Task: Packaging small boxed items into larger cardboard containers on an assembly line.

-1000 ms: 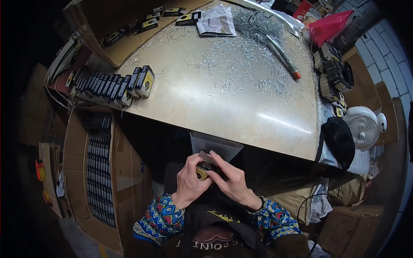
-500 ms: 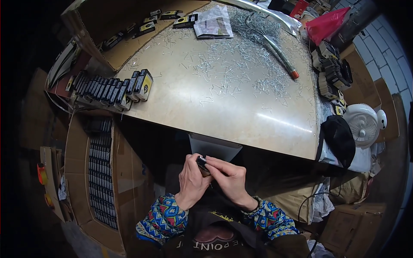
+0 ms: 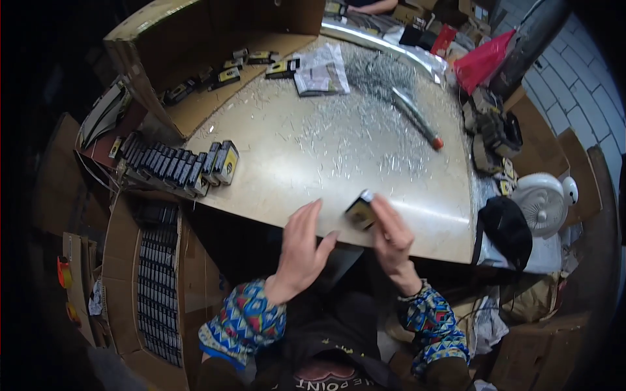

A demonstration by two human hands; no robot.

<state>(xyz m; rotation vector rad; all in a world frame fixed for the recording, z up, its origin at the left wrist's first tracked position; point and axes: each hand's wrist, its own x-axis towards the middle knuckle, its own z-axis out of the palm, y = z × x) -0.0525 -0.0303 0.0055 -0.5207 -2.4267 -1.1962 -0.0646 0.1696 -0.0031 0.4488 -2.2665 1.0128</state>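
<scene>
Over the table's near edge, my right hand (image 3: 393, 240) grips a small black-and-yellow box (image 3: 360, 214), which is tilted and a little blurred. My left hand (image 3: 302, 246) is open and holds nothing, its fingers stretched toward the table and its thumb apart. A gap separates it from the box. To the left, a row of similar small boxes (image 3: 225, 163) stands upright along the table's edge. Many thin bent metal wire pieces (image 3: 326, 140) lie scattered over the table top (image 3: 274, 189), heaped more thickly at the far side.
A large open carton (image 3: 153, 98) at the far left holds several loose boxes. Below it, another carton (image 3: 124, 260) is packed with boxes in rows. A silver tube with a red end (image 3: 417, 120) and a crumpled paper (image 3: 323, 70) lie on the table. A white fan (image 3: 540, 203) stands right.
My hands have parted and moved forward from my lap to the table's edge. My left hand has let go of the box; my right hand carries it. The view has shifted slightly.
</scene>
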